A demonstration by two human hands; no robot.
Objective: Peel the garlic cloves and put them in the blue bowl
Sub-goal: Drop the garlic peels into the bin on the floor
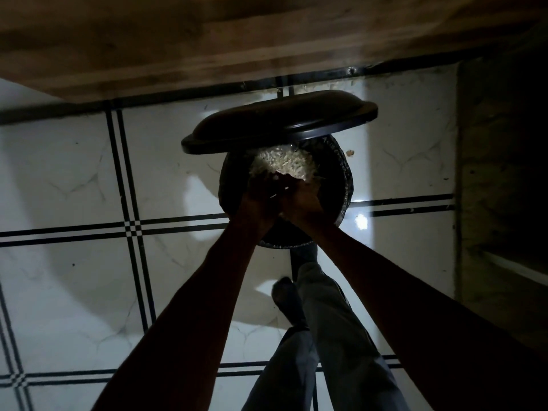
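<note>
No blue bowl or peeled cloves are in view. My left hand (258, 200) and my right hand (305, 200) are held side by side, touching, over the mouth of a black round bin (345, 185). A heap of pale garlic skins (281, 166) lies right at my fingertips, inside the bin opening. Both hands are dark silhouettes, so how the fingers lie is hidden. The bin's black lid (278, 123) is tilted up behind the opening. One scrap of skin (350, 152) is by the bin's right rim.
The bin stands on a white tiled floor (74, 179) with black lines. A wooden counter edge (207, 54) overhangs at the top. My trouser legs (326, 336) and a dark shoe (286, 301) are below the bin. A dark wall (504, 173) is on the right.
</note>
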